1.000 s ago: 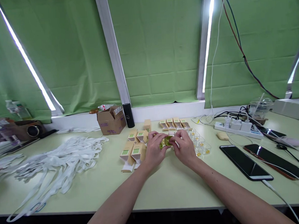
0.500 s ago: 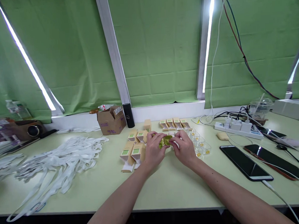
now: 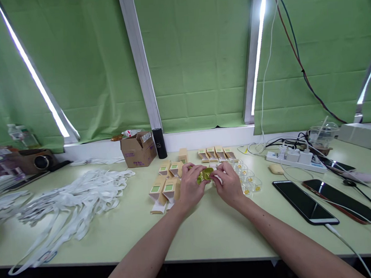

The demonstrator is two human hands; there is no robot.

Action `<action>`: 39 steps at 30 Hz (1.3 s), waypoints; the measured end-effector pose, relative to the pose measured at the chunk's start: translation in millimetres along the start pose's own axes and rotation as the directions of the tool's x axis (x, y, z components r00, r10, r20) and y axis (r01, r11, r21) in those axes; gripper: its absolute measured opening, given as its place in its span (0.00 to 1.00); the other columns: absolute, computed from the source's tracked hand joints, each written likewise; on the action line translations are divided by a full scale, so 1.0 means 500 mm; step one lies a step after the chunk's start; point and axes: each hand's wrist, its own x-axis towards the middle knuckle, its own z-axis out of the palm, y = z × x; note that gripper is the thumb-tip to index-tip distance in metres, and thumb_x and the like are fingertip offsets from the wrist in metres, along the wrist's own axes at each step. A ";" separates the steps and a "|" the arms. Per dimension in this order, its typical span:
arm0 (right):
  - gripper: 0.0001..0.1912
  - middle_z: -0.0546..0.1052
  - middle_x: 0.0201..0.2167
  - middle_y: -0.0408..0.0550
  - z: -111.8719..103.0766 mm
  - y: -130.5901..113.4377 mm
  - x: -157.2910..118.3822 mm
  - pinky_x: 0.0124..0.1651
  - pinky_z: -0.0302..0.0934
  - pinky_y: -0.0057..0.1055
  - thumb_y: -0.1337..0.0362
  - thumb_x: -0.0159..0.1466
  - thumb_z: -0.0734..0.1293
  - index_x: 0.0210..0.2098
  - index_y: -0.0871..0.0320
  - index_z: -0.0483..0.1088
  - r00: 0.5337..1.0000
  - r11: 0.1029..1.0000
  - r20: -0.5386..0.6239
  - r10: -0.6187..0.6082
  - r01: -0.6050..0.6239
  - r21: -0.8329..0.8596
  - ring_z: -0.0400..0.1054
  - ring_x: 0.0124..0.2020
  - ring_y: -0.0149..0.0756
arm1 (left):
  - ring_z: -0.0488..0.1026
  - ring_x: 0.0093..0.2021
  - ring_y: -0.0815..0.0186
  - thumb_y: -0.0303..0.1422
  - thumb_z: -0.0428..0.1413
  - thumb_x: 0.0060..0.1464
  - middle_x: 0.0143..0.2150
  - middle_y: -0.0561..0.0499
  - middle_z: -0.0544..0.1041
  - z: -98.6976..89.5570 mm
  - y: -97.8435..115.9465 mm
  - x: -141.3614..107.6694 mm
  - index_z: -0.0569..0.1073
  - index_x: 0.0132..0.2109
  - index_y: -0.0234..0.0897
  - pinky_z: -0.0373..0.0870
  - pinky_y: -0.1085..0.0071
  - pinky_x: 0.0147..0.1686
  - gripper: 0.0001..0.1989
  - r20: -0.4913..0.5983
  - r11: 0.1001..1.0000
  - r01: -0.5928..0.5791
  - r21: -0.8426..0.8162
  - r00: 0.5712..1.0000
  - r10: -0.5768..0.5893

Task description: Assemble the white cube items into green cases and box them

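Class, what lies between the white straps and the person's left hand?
In the head view, small tan boxes with green patches lie between the white straps and the left hand.

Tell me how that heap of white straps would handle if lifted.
The white straps would probably hang floppy, since they lie in loose loops and folds. Lifting one may drag others along, as they overlap in a tangled heap. They look thin and flat, so likely light.

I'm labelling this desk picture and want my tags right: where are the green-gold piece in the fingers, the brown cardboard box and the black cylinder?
Green-gold piece (image 3: 208,172): head view, its shiny visible surface.
Brown cardboard box (image 3: 134,158): head view, its front side.
Black cylinder (image 3: 160,144): head view, middle of its side.
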 end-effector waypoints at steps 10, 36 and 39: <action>0.10 0.66 0.34 0.48 -0.002 -0.009 0.002 0.35 0.60 0.35 0.67 0.73 0.65 0.36 0.54 0.76 1.000 1.000 -0.006 -0.015 0.015 -0.004 0.64 0.37 0.40 | 0.66 0.60 0.48 0.25 0.64 0.56 0.53 0.45 0.82 -0.006 -0.012 0.005 0.79 0.55 0.43 0.69 0.47 0.61 0.20 -0.046 0.997 0.080 -0.011 0.996 -0.081; 0.09 0.83 0.42 0.56 0.080 0.002 0.063 0.51 0.53 0.39 0.70 0.66 0.69 0.36 0.59 0.83 0.716 0.881 0.643 0.272 0.085 -0.466 0.70 0.50 0.47 | 0.70 0.57 0.53 0.32 0.58 0.66 0.50 0.42 0.78 -0.011 -0.033 0.017 0.80 0.51 0.42 0.70 0.55 0.58 0.10 -0.269 0.915 0.391 -0.103 0.875 -0.404; 0.09 0.83 0.41 0.55 0.086 0.001 0.059 0.51 0.53 0.39 0.69 0.66 0.69 0.35 0.58 0.83 0.715 0.883 0.644 0.272 0.081 -0.463 0.70 0.49 0.46 | 0.71 0.55 0.53 0.32 0.58 0.65 0.48 0.43 0.79 -0.007 -0.039 0.017 0.81 0.46 0.42 0.70 0.55 0.56 0.07 -0.261 0.905 0.410 -0.112 0.867 -0.425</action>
